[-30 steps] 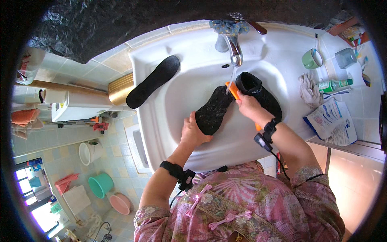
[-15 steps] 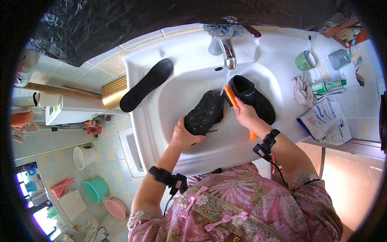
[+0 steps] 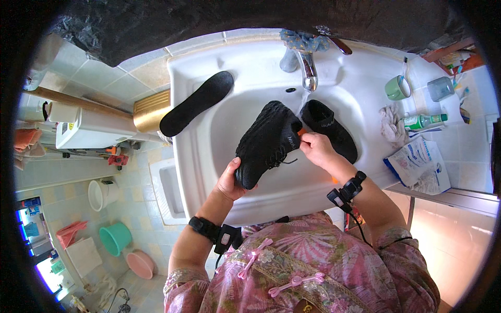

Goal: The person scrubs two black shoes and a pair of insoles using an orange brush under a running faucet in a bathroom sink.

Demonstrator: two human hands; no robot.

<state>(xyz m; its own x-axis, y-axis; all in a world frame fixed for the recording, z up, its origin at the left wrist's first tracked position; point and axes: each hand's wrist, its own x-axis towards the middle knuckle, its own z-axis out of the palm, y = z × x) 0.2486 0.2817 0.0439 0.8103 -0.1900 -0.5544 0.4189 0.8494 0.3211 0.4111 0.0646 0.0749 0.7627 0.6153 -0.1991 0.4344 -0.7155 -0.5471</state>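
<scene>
My left hand point(image 3: 230, 180) grips a wet black lace-up shoe point(image 3: 265, 140) by the toe, holding it tilted over the white sink point(image 3: 250, 65). Its laces and opening face right. Closed around an orange-handled brush point(image 3: 301, 132), my right hand point(image 3: 318, 150) is at the shoe's heel opening. Most of the brush is hidden by the hand and the shoe. The second black shoe point(image 3: 342, 138) lies in the basin just beyond my right hand. Above both shoes is the chrome faucet point(image 3: 309, 75), with a thin stream of water below it.
A black insole point(image 3: 198, 104) lies on the sink's left rim. Along the right side are a green cup point(image 3: 397, 87), a clear cup point(image 3: 440, 89), a grey cloth point(image 3: 391, 123), a green bottle point(image 3: 424, 121) and a white packet point(image 3: 419, 166). Buckets, including a green one point(image 3: 115, 238), stand on the floor at left.
The shoe in my left hand has been turned from sole up to show its side and laces. My right hand has brought the brush from the sole's heel end to the shoe's opening.
</scene>
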